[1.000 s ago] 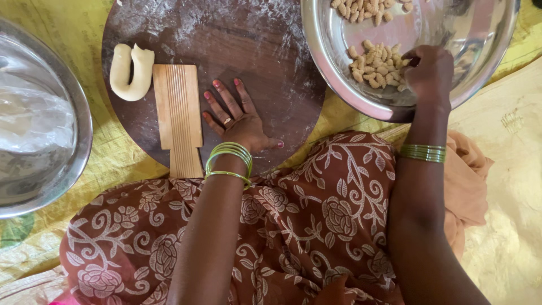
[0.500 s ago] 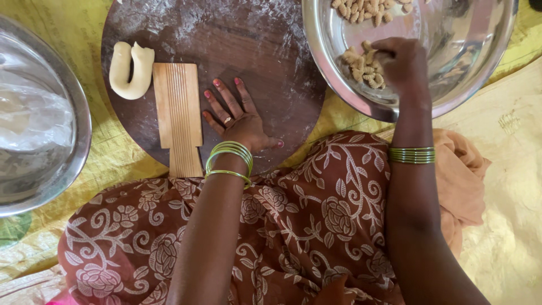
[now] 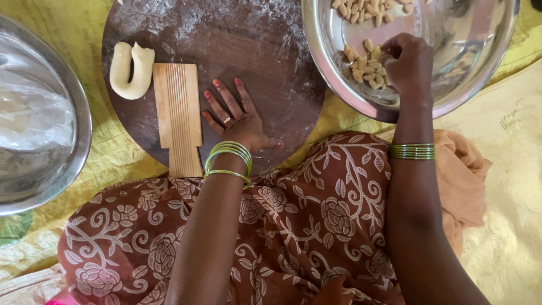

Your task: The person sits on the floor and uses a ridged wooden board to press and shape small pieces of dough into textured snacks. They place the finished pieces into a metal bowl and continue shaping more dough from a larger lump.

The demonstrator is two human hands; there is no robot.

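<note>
My left hand (image 3: 237, 116) lies flat, fingers spread, on a round dark wooden board (image 3: 248, 45) dusted with flour. Just left of it sits a ridged wooden paddle (image 3: 178, 116), and beyond that a bent roll of pale dough (image 3: 131, 70). My right hand (image 3: 407, 62) reaches into a steel bowl (image 3: 451, 85), fingers curled over a small heap of ridged dough pieces (image 3: 364, 70). More such pieces (image 3: 367, 8) lie at the bowl's far side. Whether the right hand holds a piece is hidden.
A second large steel bowl (image 3: 68, 169) with a clear plastic sheet (image 3: 31, 121) inside stands at the left. Everything rests on a yellow mat (image 3: 73, 34). My lap in brown floral cloth (image 3: 293, 226) fills the foreground, with peach cloth (image 3: 463, 175) at the right.
My right hand has slid leftward inside the steel bowl, from its middle onto the heap of dough pieces. The left hand has stayed flat on the board.
</note>
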